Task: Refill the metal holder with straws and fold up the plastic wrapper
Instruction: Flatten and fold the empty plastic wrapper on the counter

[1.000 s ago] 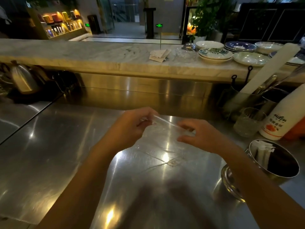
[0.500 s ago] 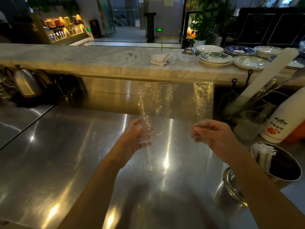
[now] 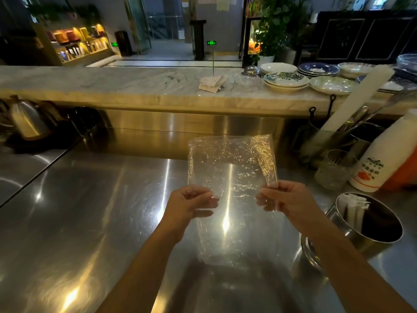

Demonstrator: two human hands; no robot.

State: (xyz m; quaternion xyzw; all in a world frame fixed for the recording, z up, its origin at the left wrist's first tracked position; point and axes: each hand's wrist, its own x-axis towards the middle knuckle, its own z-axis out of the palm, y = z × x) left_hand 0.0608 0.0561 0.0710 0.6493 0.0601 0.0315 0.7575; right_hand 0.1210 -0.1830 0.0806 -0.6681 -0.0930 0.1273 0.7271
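My left hand (image 3: 191, 204) and right hand (image 3: 286, 199) are both up in the middle of the frame, fingers curled, and each pinches one side edge of the plastic wrapper (image 3: 232, 168) between thumb and fingertips. The wrapper is stretched between them as a clear, crinkled sheet. Its upper part stands above my knuckles and its lower part hangs toward the steel counter (image 3: 79, 211); I cannot tell whether the bottom edge touches the steel. The wrapper looks empty to me. At the lower right of the frame, just past my right forearm, the metal holder (image 3: 352, 236) shows its open mouth, with paper-sleeved straws (image 3: 352, 206) standing at its left side. The rest of its inside is dark, so I cannot tell how full it is. I judge the refill done, or nearly so, and the folding step in hand, with no fold made yet. The next move calls for bringing the two pinched edges together, or laying the sheet flat on the counter and doubling it over. The film looks thin and springy, so I expect each crease needs pressing or it will open again. Further out at the right edge are a glass (image 3: 334, 170) and a white bottle (image 3: 379, 163), and plates (image 3: 286, 79) sit on the marble ledge (image 3: 112, 84) at the upper right.
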